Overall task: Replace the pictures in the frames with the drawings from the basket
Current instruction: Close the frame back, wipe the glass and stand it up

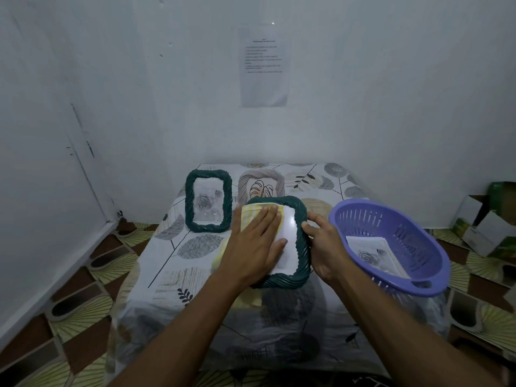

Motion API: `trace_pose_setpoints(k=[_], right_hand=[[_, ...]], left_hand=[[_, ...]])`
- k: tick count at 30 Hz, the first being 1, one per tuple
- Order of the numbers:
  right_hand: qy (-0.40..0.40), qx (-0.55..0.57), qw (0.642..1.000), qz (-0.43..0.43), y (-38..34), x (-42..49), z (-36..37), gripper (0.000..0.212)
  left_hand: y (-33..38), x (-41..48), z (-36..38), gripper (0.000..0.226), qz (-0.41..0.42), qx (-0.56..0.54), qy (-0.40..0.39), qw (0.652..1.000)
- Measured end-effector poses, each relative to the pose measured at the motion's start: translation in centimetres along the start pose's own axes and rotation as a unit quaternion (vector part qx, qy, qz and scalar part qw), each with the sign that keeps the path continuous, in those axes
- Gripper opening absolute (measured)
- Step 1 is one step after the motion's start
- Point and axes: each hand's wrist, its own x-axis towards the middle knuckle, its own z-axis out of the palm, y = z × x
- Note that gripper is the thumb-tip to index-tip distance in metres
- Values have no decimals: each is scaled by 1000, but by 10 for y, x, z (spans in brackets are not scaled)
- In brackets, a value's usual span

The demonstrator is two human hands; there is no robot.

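Leaf-print tablecloth (156,263): left hand (255,241), fingers straight, presses yellow cloth (247,217) onto dark green frame (303,255); right hand (324,247) grips its right edge, purple basket (391,222) just beside.

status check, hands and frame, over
Left hand flat, pressing yellow cloth on near green frame. Right hand grips its right edge. Drawings lie in purple basket, untouched; nothing blocking.
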Motion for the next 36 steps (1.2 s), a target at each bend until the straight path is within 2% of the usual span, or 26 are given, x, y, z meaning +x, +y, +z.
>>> trace_pose_setpoints(k=[7,10,14,16,18,20,22,29,33,36], right_hand=[[79,0,997,8,0,9,-14,26],[88,-2,996,10,3,11,-15,27],[115,-17,993,-10,3,14,-17,23],[124,-39,991,-32,0,15,-19,26],[124,-50,990,-44,-1,15,-21,28],[117,-57,990,-47,-2,16,-23,28],[110,-62,991,-45,-2,17,-26,28],[91,-62,993,-51,7,15,-17,26],[82,-59,994,-46,13,15,-8,25],[72,-60,995,-43,14,13,-1,22]], left_hand=[[-9,-46,7,57,114,-15,8,993],[-14,-53,11,56,125,-4,15,992],[-20,-57,29,60,56,-33,0,998],[-25,-59,47,63,-29,-99,-50,993],[-31,-61,67,63,-93,-145,-134,976],[-38,-63,82,60,-95,-108,-172,975],[-45,-64,90,60,-84,-76,-173,978],[-103,-80,87,57,-120,-70,-169,976],[-148,-99,78,68,-153,-63,-180,970],[-156,-101,72,62,-154,-66,-200,965]])
